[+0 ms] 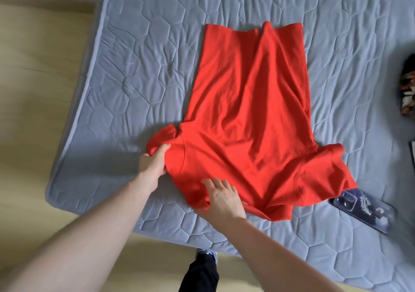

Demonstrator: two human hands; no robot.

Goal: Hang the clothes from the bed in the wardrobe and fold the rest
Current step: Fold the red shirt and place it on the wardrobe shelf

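Red tee [249, 112] flat on bed [139, 67], collar toward person. L hand [153, 163] grips sleeve (9 o'clock side); R hand [222, 198] presses collar area. Phone [363, 209] at 4 o'clock.

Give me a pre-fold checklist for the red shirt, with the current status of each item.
1. Red T-shirt spread flat on the bed: not ok, creases run down the body.
2. Left hand grips the left sleeve: ok.
3. Right hand presses flat near the collar: ok.
4. Right sleeve laid out: not ok, bunched.
5. Phone clear of the shirt: not ok, the sleeve reaches its edge.
6. Hem straight: cannot tell.
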